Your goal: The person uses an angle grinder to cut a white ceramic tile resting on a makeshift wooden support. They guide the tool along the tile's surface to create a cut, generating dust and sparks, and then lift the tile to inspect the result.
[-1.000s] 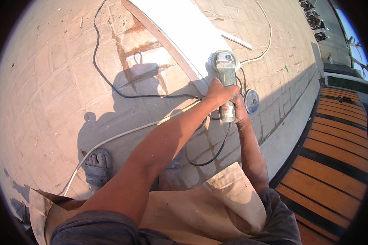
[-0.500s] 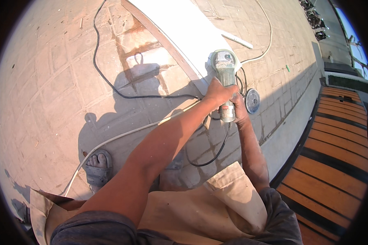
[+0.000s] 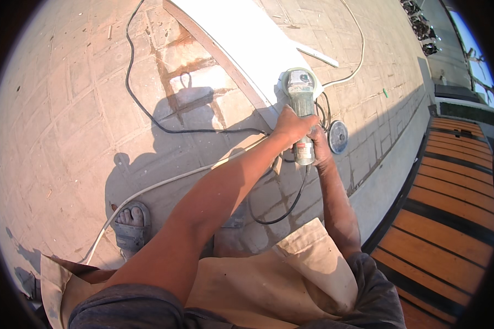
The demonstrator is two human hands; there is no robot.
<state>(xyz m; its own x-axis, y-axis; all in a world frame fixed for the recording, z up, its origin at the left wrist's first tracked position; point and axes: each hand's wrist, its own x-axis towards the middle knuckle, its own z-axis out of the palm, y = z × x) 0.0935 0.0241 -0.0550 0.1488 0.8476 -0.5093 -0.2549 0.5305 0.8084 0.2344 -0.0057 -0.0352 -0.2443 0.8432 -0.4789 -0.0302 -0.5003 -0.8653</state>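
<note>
My left hand (image 3: 294,124) is closed round the upper body of a dusty grey-green angle grinder (image 3: 301,100). My right hand (image 3: 320,143), partly hidden behind the tool, grips its right side lower down. The grinder's round head is at the near end of a long white board (image 3: 230,38) with a brownish side edge, lying over the paving; whether the disc touches it cannot be seen. A black cord (image 3: 280,219) hangs from the tool's lower end. Just right of my hands sits a loose grey round disc (image 3: 338,137).
Paving (image 3: 77,98) carries a dark cable (image 3: 164,129), a pale hose (image 3: 164,182) and a white strip (image 3: 318,54). My sandalled foot (image 3: 130,222) is at lower left. An orange slatted structure (image 3: 439,214) and pale curb (image 3: 373,203) run along the right. Motorbikes (image 3: 422,27) stand far off.
The grinder has shifted very slightly to the left, with both my hands still on it. Otherwise little has visibly changed.
</note>
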